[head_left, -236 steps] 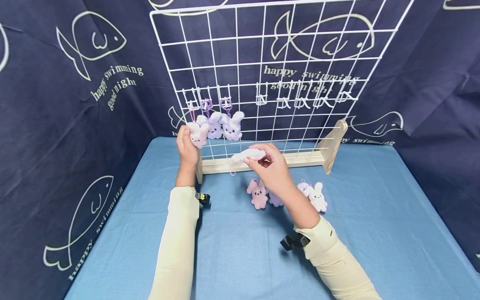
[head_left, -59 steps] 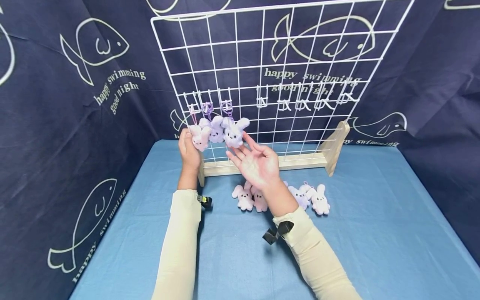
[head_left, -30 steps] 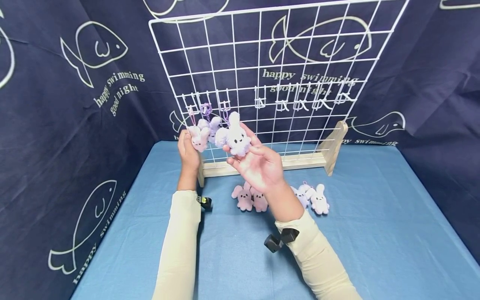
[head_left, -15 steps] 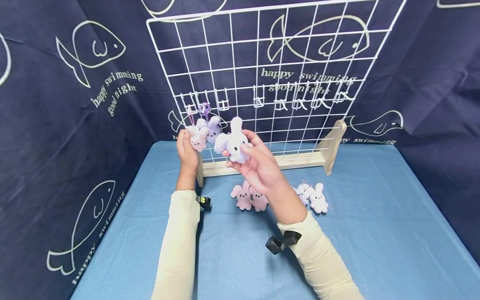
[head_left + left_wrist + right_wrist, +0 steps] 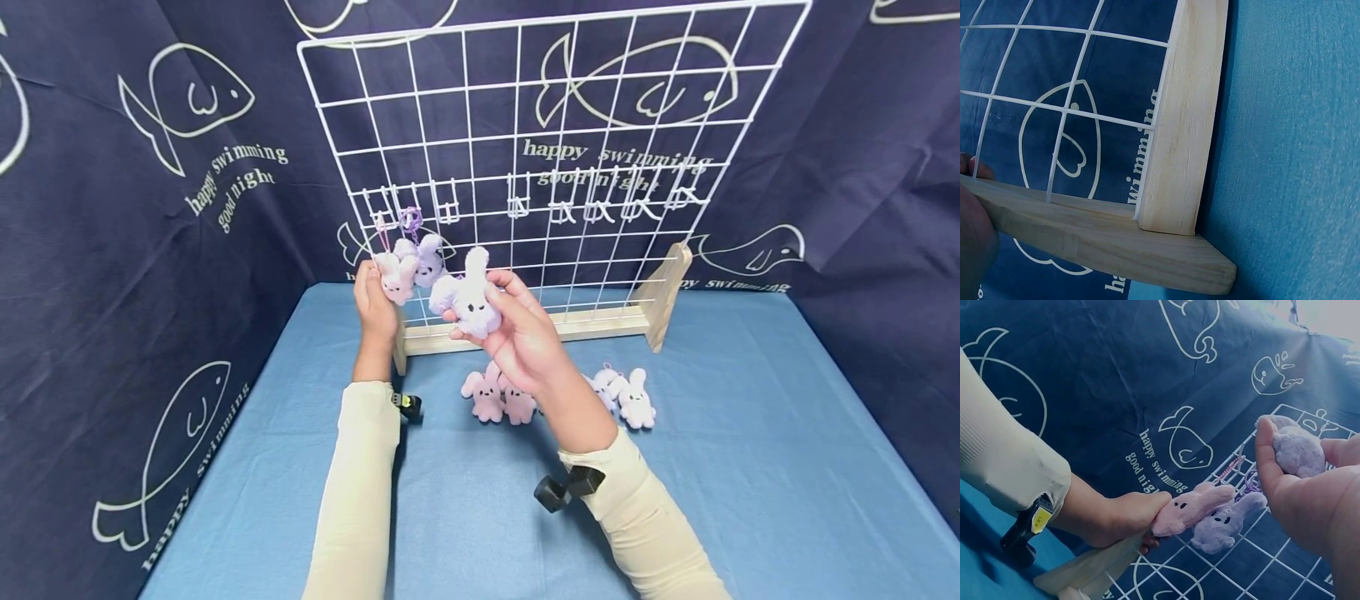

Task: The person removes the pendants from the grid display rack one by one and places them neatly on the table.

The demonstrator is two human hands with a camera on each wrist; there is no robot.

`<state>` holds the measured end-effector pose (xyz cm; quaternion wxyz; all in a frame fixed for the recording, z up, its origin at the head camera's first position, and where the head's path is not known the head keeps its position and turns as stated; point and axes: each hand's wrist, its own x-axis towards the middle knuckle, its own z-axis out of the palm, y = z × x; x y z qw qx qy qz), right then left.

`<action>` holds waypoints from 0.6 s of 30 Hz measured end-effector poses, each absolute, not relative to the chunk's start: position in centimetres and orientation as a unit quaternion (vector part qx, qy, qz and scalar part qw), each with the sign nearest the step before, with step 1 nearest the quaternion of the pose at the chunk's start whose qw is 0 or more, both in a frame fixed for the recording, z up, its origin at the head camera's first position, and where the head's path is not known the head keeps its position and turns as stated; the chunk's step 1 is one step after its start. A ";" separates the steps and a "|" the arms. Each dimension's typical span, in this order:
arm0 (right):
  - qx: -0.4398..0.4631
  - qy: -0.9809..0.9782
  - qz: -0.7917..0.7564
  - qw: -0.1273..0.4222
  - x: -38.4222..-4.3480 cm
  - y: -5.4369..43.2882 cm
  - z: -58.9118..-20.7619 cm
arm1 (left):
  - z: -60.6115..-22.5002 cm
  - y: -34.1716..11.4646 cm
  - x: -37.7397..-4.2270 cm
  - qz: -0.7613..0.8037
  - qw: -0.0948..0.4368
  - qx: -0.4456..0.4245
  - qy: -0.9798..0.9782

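My right hand [image 5: 528, 346] pinches a pale lavender bunny plush keychain [image 5: 472, 308] between thumb and fingers, in front of the white wire grid [image 5: 517, 108]. In the right wrist view the same lavender plush [image 5: 1299, 452] shows between the fingers. My left hand [image 5: 377, 304] grips the wooden end upright of the stand [image 5: 1110, 240] at the grid's left side. Beside that hand, a pink bunny keychain [image 5: 396, 279] and a purple bunny keychain [image 5: 427, 265] hang from the two leftmost hooks.
Bare white hooks, including the third hook [image 5: 447, 212], run along the grid to the right. On the blue cloth lie two pink bunnies [image 5: 487, 400] and, farther right, a lavender bunny [image 5: 604, 388] and a white bunny [image 5: 637, 402], partly behind my right forearm.
A pink plush formerly in my right hand lies on the cloth. That hand has taken the lavender bunny off the third hook and drawn it down and forward. My left hand stays put.
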<state>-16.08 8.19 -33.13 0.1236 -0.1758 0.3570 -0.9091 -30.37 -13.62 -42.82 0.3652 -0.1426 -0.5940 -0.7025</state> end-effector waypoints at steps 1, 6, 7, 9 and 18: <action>-0.176 0.356 -0.909 0.123 -16.1 8.2 -33.1 | -42.8 -13.6 -30.3 -0.703 0.365 -0.143 -0.594; -0.176 0.353 -0.910 0.125 -16.1 8.4 -33.1 | -42.7 -13.6 -30.3 -0.707 0.362 -0.144 -0.590; -0.176 0.353 -0.910 0.125 -16.1 8.4 -33.2 | -42.7 -13.6 -30.3 -0.709 0.362 -0.144 -0.588; -0.180 0.350 -0.911 0.126 -16.1 8.5 -33.3 | -42.8 -13.5 -30.3 -0.712 0.360 -0.144 -0.585; -0.196 0.355 -0.906 0.120 -15.9 8.8 -33.4 | -42.8 -13.5 -30.3 -0.714 0.360 -0.144 -0.583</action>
